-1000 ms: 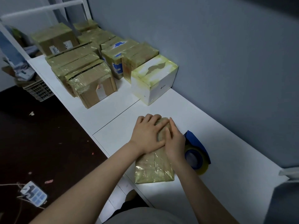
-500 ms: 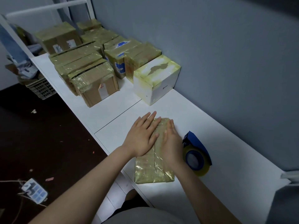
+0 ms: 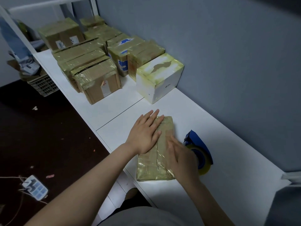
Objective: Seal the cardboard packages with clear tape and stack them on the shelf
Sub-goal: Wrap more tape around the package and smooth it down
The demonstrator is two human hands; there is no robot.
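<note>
A flat cardboard package (image 3: 153, 167) wrapped in glossy clear tape lies on the white shelf surface (image 3: 228, 160) in front of me. My left hand (image 3: 145, 134) rests flat on its left half, fingers spread and pointing away. My right hand (image 3: 180, 158), blurred by motion, lies palm down on the package's right near edge. Just to its right sits a blue tape dispenser (image 3: 197, 147) with a roll of clear tape, partly hidden by that hand.
A white taped box (image 3: 160, 77) stands against the grey wall beyond the package. Several taped brown boxes (image 3: 97, 79) crowd the far left of the shelf. A plastic crate (image 3: 43, 84) and a power strip (image 3: 35, 187) sit on the dark floor at left.
My left hand has flattened and opened its fingers on the package. My right hand has slid back along the top from the far end toward me.
</note>
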